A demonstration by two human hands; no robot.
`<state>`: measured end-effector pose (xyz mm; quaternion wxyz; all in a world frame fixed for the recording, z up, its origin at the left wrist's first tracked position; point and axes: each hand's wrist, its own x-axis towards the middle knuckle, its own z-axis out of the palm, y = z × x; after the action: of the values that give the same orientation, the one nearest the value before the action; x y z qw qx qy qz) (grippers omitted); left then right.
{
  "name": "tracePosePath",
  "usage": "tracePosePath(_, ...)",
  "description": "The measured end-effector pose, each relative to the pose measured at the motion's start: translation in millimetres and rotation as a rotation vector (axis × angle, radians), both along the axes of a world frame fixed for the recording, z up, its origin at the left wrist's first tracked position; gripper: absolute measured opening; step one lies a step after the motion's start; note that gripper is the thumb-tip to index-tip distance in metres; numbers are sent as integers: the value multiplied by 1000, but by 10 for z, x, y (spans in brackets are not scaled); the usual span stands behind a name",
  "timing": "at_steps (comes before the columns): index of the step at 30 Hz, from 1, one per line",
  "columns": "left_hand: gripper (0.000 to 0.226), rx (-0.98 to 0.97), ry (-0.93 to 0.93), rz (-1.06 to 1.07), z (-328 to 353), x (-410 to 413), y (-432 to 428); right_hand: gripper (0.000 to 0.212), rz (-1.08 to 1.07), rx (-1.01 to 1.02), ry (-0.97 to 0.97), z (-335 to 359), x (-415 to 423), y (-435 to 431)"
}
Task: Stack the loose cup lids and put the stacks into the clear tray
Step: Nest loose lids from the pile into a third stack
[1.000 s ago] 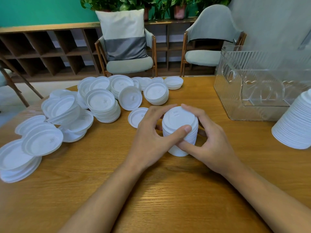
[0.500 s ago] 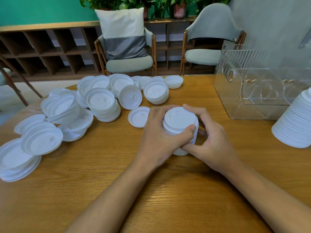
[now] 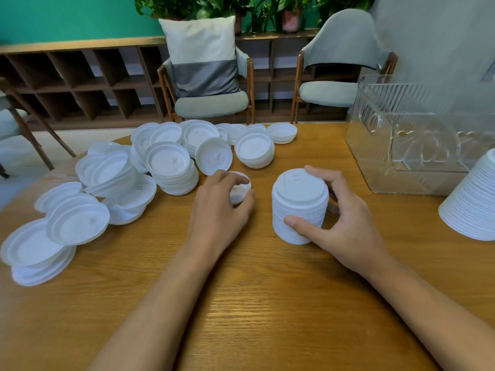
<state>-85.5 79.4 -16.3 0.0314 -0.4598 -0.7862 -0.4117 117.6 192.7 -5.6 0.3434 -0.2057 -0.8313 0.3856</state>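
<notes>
A tall stack of white cup lids (image 3: 299, 207) stands on the wooden table at the centre. My right hand (image 3: 345, 218) grips it, thumb on the near side and fingers round the far side. To its left my left hand (image 3: 222, 207) curls over a single loose white lid (image 3: 239, 190) lying flat on the table, fingertips on its rim. Many loose lids and short stacks (image 3: 171, 167) spread across the left and far side of the table. The clear tray (image 3: 417, 140) sits at the far right, with nothing visible inside.
A large leaning stack of white lids (image 3: 474, 204) lies at the right edge, in front of the tray. Two chairs (image 3: 211, 103) stand behind the table, with low wooden shelving and plants along the wall.
My left hand has let go of the tall stack and moved left onto the single loose lid. My right hand keeps its hold on the stack.
</notes>
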Motion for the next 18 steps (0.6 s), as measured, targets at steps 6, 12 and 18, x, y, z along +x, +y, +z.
tracePosePath(6, 31, -189, 62, 71, -38, -84, -34, 80, -10, -8, -30, 8, 15, 4)
tracePosePath(12, 12, -63, 43, 59, 63, 26, -30, 79, -15, 0, -38, 7, 20, 4)
tracePosePath(18, 14, 147, -175, -40, 181, 139, -42, 80, -63, 17, -5, -22, 11, 31)
